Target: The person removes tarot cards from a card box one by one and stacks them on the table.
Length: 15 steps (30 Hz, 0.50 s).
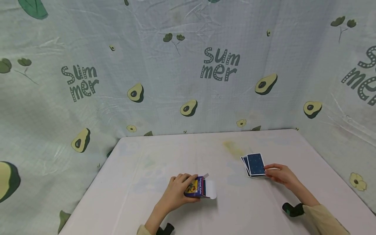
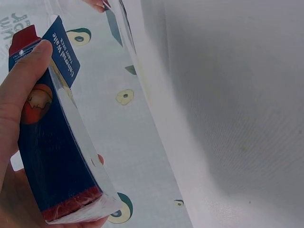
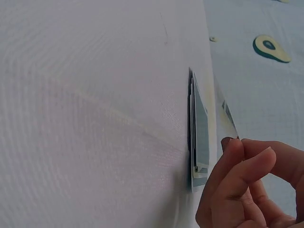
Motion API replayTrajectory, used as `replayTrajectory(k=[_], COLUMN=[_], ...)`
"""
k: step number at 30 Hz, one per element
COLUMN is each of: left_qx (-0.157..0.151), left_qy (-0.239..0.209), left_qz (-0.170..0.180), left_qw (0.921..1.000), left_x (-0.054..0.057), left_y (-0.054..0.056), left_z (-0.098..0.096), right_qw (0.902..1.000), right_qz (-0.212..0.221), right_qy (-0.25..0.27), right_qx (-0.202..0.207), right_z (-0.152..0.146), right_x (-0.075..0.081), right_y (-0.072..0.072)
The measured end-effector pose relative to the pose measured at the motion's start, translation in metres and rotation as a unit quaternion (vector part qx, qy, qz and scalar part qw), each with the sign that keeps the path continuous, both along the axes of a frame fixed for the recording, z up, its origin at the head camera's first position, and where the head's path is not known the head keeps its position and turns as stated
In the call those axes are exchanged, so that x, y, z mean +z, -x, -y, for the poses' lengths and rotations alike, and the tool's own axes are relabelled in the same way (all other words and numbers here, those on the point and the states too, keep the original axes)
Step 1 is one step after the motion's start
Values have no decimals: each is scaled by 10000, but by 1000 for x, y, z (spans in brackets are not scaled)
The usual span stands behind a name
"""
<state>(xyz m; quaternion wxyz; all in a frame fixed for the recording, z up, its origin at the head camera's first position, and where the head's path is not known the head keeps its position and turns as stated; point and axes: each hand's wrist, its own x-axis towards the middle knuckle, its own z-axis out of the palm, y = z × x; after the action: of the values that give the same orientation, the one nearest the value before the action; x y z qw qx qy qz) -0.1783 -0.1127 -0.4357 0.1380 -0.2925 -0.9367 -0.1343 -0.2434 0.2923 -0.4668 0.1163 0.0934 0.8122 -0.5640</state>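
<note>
My left hand (image 1: 175, 192) grips a tarot deck box (image 1: 200, 187), thumb on one side and fingers on the other. The box's white end flap stands open towards the right; the left wrist view shows its dark blue side (image 2: 57, 152) and "Universal Waite" lettering. To the right, a slightly fanned stack of cards (image 3: 201, 128) lies on the table. Above it, my right hand (image 1: 280, 175) pinches one blue-backed card (image 1: 255, 164) by its edge between thumb and finger. In the right wrist view that card (image 3: 228, 114) is apart from the stack.
The white-covered table (image 1: 147, 189) runs back to a curtain (image 1: 164, 75) printed with avocados and "summer". Dark wrist devices (image 1: 292, 209) sit at both wrists. A yellowish stain (image 1: 233, 148) marks the cloth behind the cards.
</note>
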Motion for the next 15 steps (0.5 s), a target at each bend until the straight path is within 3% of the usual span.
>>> replayTrajectory(k=[9, 15], left_qx=[-16, -16], left_qy=[-20, -35], left_qz=[50, 67], left_qw=[10000, 10000], left_x=[0, 1], left_y=[0, 0], left_z=[0, 0], right_qw=[9995, 9998], right_qz=[21, 107], right_qy=[182, -33], right_qx=[245, 170], right_z=[2, 4], right_x=[-1, 0], right_y=[1, 2])
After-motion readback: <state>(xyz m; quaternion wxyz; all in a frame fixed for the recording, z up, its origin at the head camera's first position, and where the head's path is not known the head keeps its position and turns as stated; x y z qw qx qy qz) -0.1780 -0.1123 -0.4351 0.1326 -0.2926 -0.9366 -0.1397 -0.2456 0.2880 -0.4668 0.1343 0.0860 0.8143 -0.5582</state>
